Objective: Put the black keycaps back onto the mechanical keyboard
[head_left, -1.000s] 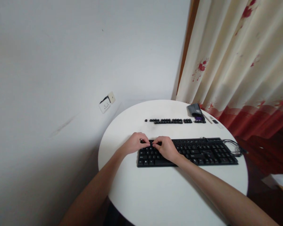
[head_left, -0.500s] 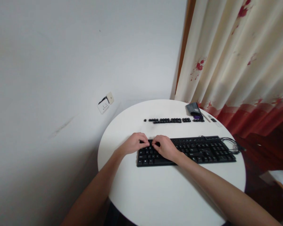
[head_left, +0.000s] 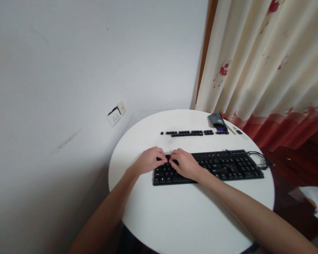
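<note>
A black keyboard (head_left: 214, 171) lies across the round white table. Over its upper left corner, my left hand (head_left: 151, 160) is closed, thumb and fingers pinched together at the keys. Just right of it, my right hand (head_left: 184, 163) also makes a pinch, its fingertips almost meeting those of the left. Whatever sits between the fingertips is too small to make out. Behind the keyboard, loose black keycaps (head_left: 187, 133) are lined up in rows, with a single keycap (head_left: 162, 133) apart at their left end.
A grey pouch (head_left: 216, 120) rests at the table's back right, near small items. The keyboard's coiled cable (head_left: 261, 160) lies at its right end. A wall with a socket (head_left: 113, 117) borders the left, and a curtain (head_left: 243, 67) hangs at the right.
The fingertips of my two hands have come slightly closer together over the keys. The view has shifted a little; the keyboard and keycap rows stay in place.
</note>
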Action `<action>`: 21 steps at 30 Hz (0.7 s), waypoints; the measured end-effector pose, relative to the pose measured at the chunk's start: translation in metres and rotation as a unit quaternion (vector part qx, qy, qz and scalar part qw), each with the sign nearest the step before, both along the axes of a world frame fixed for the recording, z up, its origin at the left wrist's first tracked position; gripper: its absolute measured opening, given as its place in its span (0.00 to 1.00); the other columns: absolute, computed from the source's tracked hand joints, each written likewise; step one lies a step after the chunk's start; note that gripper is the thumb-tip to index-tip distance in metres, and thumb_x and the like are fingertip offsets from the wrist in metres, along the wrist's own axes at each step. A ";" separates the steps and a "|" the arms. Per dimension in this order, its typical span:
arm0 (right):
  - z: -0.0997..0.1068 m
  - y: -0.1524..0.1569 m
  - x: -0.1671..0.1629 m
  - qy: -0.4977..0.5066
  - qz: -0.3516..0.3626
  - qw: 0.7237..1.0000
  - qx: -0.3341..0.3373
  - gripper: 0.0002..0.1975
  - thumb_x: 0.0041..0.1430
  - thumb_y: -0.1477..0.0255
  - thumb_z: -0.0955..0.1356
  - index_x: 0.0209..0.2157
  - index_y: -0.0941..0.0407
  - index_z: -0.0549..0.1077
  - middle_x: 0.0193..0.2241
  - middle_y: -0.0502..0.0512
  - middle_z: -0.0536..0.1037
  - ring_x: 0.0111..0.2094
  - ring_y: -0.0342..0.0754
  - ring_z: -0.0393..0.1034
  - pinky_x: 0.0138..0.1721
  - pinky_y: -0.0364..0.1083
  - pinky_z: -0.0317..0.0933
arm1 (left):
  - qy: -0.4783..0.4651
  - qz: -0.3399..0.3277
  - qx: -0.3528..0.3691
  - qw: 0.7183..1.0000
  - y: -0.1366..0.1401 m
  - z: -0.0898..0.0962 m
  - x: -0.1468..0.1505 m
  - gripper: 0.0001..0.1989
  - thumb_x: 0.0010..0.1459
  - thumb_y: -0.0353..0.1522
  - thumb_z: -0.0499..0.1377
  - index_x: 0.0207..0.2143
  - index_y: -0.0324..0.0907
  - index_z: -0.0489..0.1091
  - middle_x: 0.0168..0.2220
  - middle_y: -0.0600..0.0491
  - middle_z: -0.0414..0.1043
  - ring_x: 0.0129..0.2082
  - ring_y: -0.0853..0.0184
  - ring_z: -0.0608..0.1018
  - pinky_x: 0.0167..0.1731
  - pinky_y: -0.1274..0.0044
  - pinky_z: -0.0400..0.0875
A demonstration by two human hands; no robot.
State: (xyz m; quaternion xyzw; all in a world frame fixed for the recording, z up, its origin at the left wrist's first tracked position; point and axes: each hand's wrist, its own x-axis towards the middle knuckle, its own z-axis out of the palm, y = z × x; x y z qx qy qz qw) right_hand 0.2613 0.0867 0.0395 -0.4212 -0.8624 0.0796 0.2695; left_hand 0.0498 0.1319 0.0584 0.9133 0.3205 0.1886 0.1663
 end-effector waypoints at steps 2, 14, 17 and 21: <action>0.004 -0.003 -0.001 -0.024 -0.014 1.000 0.000 0.09 0.64 0.73 0.64 0.32 0.56 0.75 0.34 0.56 0.76 0.41 0.50 0.66 0.43 0.47 0.61 | 0.021 0.000 0.009 1.000 -0.001 0.001 0.000 0.08 0.60 0.36 0.61 0.31 0.45 0.79 0.37 0.53 0.76 0.39 0.65 0.75 0.42 0.74 0.66; 0.004 -0.008 -0.005 -0.093 -0.046 0.994 -0.025 0.12 0.66 0.71 0.62 0.32 0.56 0.74 0.35 0.56 0.75 0.41 0.49 0.65 0.41 0.45 0.59 | 0.037 0.012 -0.021 0.999 0.000 0.003 -0.001 0.12 0.60 0.38 0.61 0.27 0.42 0.76 0.34 0.54 0.71 0.35 0.68 0.73 0.37 0.76 0.65; 0.004 -0.009 -0.004 -0.085 -0.045 0.995 -0.019 0.11 0.66 0.71 0.63 0.32 0.56 0.74 0.35 0.56 0.75 0.41 0.49 0.65 0.41 0.45 0.59 | 0.026 0.002 -0.014 1.000 0.000 0.003 0.000 0.11 0.60 0.37 0.61 0.27 0.42 0.76 0.34 0.54 0.71 0.35 0.68 0.73 0.38 0.76 0.66; 0.004 -0.010 -0.002 -0.050 -0.035 0.998 -0.008 0.11 0.66 0.71 0.63 0.33 0.57 0.75 0.35 0.56 0.75 0.42 0.49 0.66 0.42 0.45 0.59 | 0.001 -0.012 0.021 1.000 -0.001 0.003 0.003 0.10 0.62 0.36 0.59 0.30 0.42 0.77 0.36 0.53 0.72 0.37 0.67 0.74 0.42 0.75 0.67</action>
